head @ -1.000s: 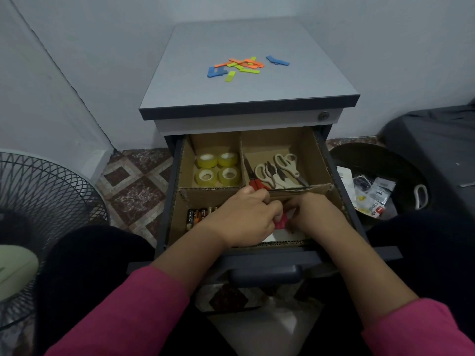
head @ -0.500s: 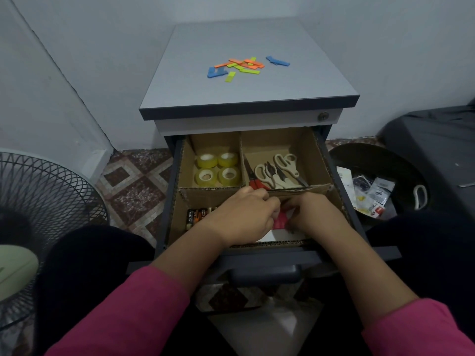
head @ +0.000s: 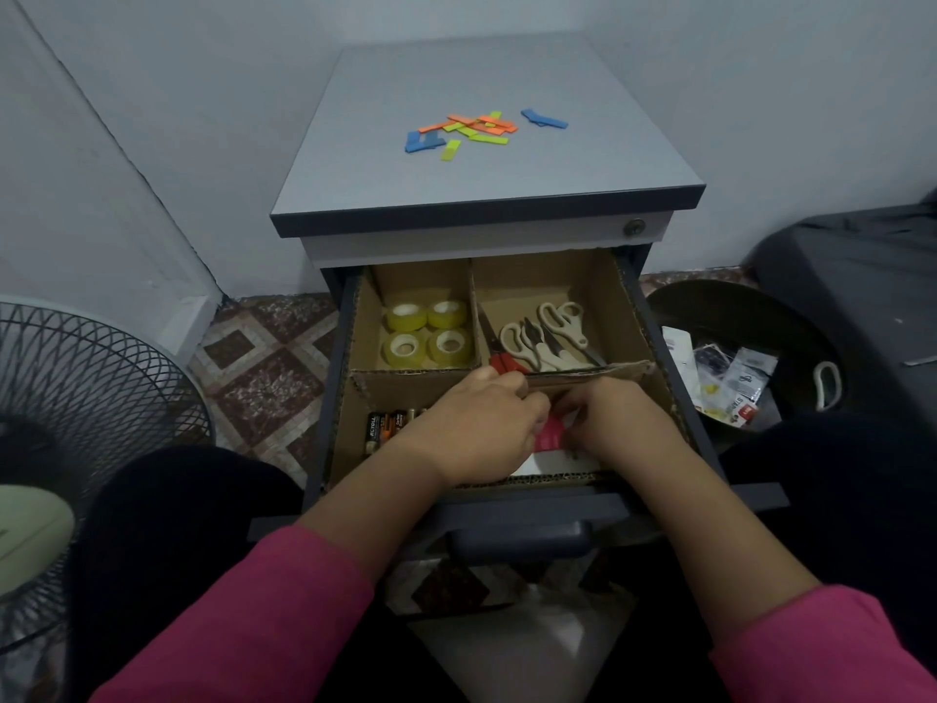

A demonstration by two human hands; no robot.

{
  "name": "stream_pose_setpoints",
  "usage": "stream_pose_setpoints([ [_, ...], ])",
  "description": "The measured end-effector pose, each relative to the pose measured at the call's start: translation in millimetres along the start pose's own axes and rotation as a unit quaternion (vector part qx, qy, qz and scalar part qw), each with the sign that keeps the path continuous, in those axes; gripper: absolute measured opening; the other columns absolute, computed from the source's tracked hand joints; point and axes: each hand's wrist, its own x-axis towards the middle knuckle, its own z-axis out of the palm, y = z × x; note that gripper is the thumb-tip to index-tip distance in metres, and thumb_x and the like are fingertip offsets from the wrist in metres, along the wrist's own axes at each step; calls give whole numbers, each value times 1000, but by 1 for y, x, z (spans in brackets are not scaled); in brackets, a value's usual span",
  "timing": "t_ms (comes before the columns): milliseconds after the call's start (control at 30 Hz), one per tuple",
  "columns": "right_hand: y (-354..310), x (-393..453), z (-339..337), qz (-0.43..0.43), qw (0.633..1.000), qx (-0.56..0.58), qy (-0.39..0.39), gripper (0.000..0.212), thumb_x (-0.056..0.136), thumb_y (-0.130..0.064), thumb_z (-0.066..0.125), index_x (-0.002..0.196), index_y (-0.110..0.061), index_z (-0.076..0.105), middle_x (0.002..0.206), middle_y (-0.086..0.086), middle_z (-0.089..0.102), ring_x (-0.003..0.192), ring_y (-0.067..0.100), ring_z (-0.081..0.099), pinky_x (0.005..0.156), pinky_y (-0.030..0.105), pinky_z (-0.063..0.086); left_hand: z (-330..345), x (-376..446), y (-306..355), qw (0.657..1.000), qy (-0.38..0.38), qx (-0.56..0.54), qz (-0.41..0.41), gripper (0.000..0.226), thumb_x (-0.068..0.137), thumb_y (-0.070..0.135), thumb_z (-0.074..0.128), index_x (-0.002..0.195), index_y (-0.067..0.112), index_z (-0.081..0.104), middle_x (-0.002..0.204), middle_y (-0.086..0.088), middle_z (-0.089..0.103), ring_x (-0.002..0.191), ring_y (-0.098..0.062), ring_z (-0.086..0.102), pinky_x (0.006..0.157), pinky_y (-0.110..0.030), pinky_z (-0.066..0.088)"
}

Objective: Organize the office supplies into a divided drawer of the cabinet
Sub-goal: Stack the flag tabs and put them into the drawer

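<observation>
Two hands: both work in the near-right compartment of the divided drawer.
Left hand: fingers curled onto the red item; whether it pinches or only steadies it cannot be told, since the fingertips are hidden.
Right hand: fingers curled at the right edge of the red item; the hold itself is hidden, so its grip cannot be told either.
Red item: small, flat, lies between the two hands above something white on the compartment floor; its exact kind is unclear.
Handling, red item: judged light and thin, likely paper or card, so it should bend easily; take hold at the edges with a light fingertip pinch.
Far-left compartment: four tape rolls, lying flat in a square.
Far-right compartment: scissors, several pairs, handles toward the near side, plus one red handle at the near-left corner.
Near-left compartment: batteries, lying side by side, partly hidden by the left hand.
Cabinet top: coloured strips in orange, green and blue, loose in a scatter, not yet sorted.
Handling, strips: judged very light and flat, hard to lift off a smooth top; slide to the edge or pinch by a corner.
Risk: cardboard dividers look soft and may flex if pressed.
</observation>
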Motion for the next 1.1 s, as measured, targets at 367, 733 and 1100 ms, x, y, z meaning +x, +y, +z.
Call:
stream_pose_setpoints([
  [367,-3,-2,-4,-1,1000,-18,-18,35,77,-17,71,108,-34,70,87,-1,63,89,20,62,74,28,52,2,1,-4,1000,4,-12,15,20,96,28,36,107,29,52,104,4,45,93,-18,38,91,-30,33],
  [733,1,-1,-1,-3,1000,17,12,34,77,-12,64,103,-33,73,95,3,70,89,22,64,81,34,55,3,3,-7,999,19,-30,1,18,93,26,36,102,22,52,101,2,49,97,-20,43,96,-35,36],
  [1100,3,2,2,-2,1000,-6,17,31,80,-15,64,106,-29,72,100,5,69,93,24,64,80,33,54,2,0,0,1000,13,1,-8,25,100,29,33,112,21,53,110,-1,48,95,-20,38,87,-27,30],
])
